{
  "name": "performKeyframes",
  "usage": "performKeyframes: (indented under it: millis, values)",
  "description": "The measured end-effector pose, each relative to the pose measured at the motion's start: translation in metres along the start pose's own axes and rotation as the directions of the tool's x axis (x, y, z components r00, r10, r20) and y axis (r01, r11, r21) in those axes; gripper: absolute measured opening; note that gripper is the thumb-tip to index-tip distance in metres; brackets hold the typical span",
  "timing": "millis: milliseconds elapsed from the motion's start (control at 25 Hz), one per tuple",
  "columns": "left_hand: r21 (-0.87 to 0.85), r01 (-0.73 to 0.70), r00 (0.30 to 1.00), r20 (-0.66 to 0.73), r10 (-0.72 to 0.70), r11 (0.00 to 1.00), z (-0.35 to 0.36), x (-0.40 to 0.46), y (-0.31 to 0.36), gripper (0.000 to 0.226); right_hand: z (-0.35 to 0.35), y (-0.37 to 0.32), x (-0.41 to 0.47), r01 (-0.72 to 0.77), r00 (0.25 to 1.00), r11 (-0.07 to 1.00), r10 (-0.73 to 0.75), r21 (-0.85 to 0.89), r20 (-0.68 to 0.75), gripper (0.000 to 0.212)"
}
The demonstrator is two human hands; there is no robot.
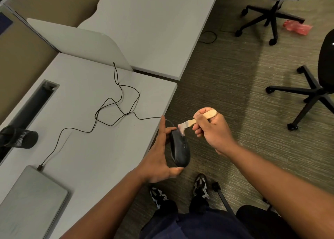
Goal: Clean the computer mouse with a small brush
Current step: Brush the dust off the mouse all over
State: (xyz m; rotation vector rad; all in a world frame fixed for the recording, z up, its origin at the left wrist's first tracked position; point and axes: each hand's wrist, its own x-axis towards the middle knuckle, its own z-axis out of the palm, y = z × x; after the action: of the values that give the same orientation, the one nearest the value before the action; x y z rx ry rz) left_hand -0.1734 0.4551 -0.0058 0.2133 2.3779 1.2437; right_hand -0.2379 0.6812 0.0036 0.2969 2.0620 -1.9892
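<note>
1. Just past the near edge of the bench (101,148), over the carpet, the left hand (159,159) is holding the black computer mouse (179,151) in the air — thumb curled under its tail end, fingers reaching up along its far side, the top shell tipped toward the right.
2. The right hand (213,130) is pinching the wooden handle of the small brush (195,122), with the pale bristles touching the front end of the mouse, near where the cable (115,112) is leaving it.
3. The cable is trailing back across the bench in loose loops and appears to be running to a plug at the closed laptop (30,200); a dark mesh cup (19,136) is lying on its side at the left edge.
4. To do this step well, I would judge that short, light strokes are working best: sweep away from the body so that dust is falling to the floor and not onto the lap.
5. The seams are probably needing the most care — the gap between the buttons and the wheel slot, which the bristle tips should be working along, not across.
6. The left hand should be turning the mouse bit by bit so each face is meeting the brush, while keeping the grip off the area being swept.
7. Slack in the cable is worth watching, since a tug could drag the laptop.
</note>
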Motion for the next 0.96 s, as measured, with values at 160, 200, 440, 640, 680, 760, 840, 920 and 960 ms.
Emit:
performKeyframes:
  millis: [160,200,440,640,680,760,840,920,960]
  values:
    - [-0.009,0.005,1.0,0.01,-0.005,1.0,0.003,0.0,0.003,0.159,0.001,0.002,0.0,0.022,0.999,1.0,-0.022,0.008,0.025,0.012]
    - [-0.008,0.005,1.0,0.009,-0.005,1.0,0.003,0.001,0.003,0.159,0.001,0.002,0.0,0.034,0.999,0.999,-0.034,0.0,0.028,0.012]
    - [-0.008,0.003,1.0,0.007,-0.003,1.0,0.002,0.002,0.004,0.158,-0.003,-0.006,-0.002,0.051,0.998,0.991,-0.047,0.121,-0.032,0.017]
    - [-0.007,0.015,0.999,0.035,-0.015,1.0,0.002,0.002,0.005,0.157,0.002,-0.009,-0.002,0.089,0.996,0.995,-0.09,-0.048,-0.026,0.018]
    - [-0.003,0.013,0.999,0.036,-0.013,1.0,0.002,0.001,0.004,0.156,0.003,-0.008,-0.002,0.095,0.995,0.994,-0.097,-0.057,-0.032,0.018]
    - [0.001,0.016,0.999,0.035,-0.016,1.0,0.001,0.0,0.004,0.157,0.004,-0.006,-0.002,0.094,0.995,0.993,-0.096,-0.073,-0.03,0.016]
    - [0.012,0.014,1.0,0.026,-0.014,1.0,0.0,-0.001,0.003,0.157,0.004,-0.004,-0.002,0.093,0.995,0.99,-0.095,-0.104,-0.017,0.015]
    - [0.023,0.011,1.0,0.02,-0.011,1.0,-0.002,-0.002,0.004,0.157,0.002,-0.004,-0.003,0.092,0.995,0.992,-0.094,-0.09,-0.025,0.014]
    - [0.027,0.014,1.0,0.017,-0.015,1.0,-0.002,-0.001,0.005,0.157,0.001,-0.005,-0.004,0.09,0.995,0.994,-0.093,-0.065,-0.035,0.015]
